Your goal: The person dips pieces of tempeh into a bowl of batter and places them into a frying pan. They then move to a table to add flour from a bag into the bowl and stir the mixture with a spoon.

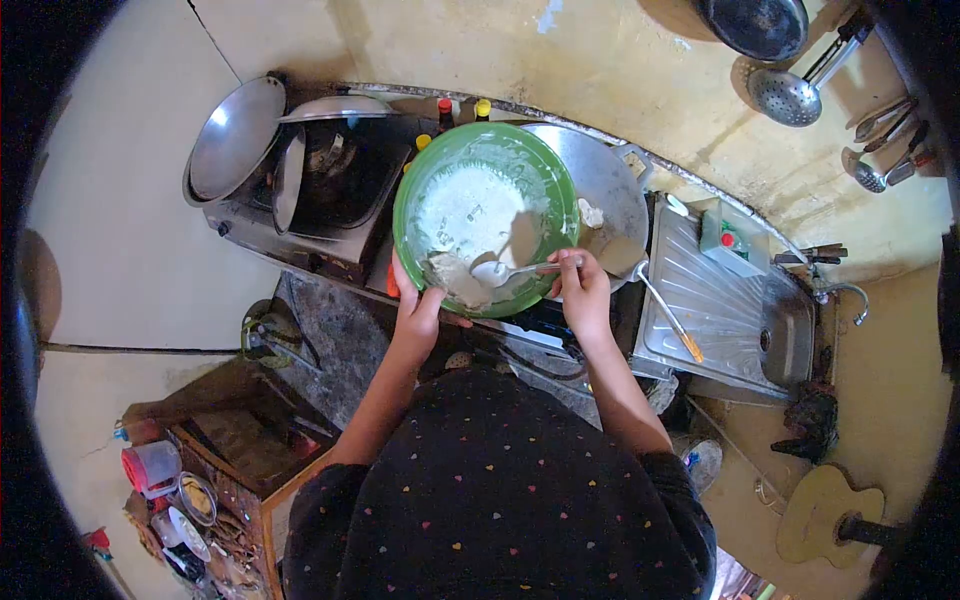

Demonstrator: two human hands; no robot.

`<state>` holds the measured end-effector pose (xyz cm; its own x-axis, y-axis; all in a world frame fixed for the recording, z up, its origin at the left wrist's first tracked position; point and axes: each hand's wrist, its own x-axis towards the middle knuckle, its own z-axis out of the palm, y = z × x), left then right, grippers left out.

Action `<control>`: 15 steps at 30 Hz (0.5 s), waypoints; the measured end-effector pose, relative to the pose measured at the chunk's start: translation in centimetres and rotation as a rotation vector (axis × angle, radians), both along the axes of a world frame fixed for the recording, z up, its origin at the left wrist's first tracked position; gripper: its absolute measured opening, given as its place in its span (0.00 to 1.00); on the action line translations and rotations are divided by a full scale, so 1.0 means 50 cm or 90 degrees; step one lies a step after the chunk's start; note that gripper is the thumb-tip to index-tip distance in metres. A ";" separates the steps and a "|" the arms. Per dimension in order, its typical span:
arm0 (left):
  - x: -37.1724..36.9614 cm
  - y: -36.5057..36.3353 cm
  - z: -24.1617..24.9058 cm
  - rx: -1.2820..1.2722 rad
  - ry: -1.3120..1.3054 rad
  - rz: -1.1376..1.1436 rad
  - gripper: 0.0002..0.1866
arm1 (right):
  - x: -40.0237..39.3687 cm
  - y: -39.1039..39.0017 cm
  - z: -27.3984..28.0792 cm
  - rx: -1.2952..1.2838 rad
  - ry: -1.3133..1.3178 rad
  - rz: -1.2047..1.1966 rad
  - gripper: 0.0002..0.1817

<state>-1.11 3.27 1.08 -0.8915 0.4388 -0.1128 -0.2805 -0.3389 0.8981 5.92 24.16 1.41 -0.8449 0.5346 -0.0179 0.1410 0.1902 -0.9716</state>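
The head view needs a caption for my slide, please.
Left hand holding a green bowl of white mixture, right hand holding a spoon.

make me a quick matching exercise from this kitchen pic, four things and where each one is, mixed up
Things:
1. bowl
2. spoon
3. skimmer
4. white mixture

Places:
A. hanging on the wall
B. spread over the inside of a green container
C. held at its rim by the left hand
D. gripped at its handle by the right hand

Pairs: 1-C, 2-D, 3-A, 4-B
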 end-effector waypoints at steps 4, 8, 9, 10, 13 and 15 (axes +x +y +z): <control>0.004 0.008 -0.012 -0.006 0.061 -0.028 0.43 | -0.010 -0.017 -0.027 -0.210 -0.018 0.000 0.13; 0.013 0.018 -0.013 -0.009 0.008 -0.027 0.43 | -0.001 -0.025 -0.016 -0.350 -0.051 -0.043 0.12; 0.016 0.017 -0.008 -0.009 -0.001 -0.023 0.43 | 0.002 -0.026 -0.008 -0.347 -0.040 -0.057 0.12; 0.018 0.019 -0.004 -0.010 -0.010 -0.019 0.43 | 0.005 -0.024 -0.001 -0.344 -0.029 -0.072 0.12; 0.019 0.010 0.006 -0.013 -0.061 -0.003 0.43 | 0.012 -0.018 0.016 -0.218 0.014 -0.040 0.12; 0.016 0.007 -0.001 -0.022 -0.060 0.024 0.42 | 0.015 -0.021 0.003 -0.114 0.075 -0.041 0.12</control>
<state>-0.30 3.62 1.05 -0.8923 0.3989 -0.2113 -0.3513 -0.3197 0.8800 6.65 23.11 1.56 -0.8109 0.5848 -0.0212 0.0310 0.0067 -0.9995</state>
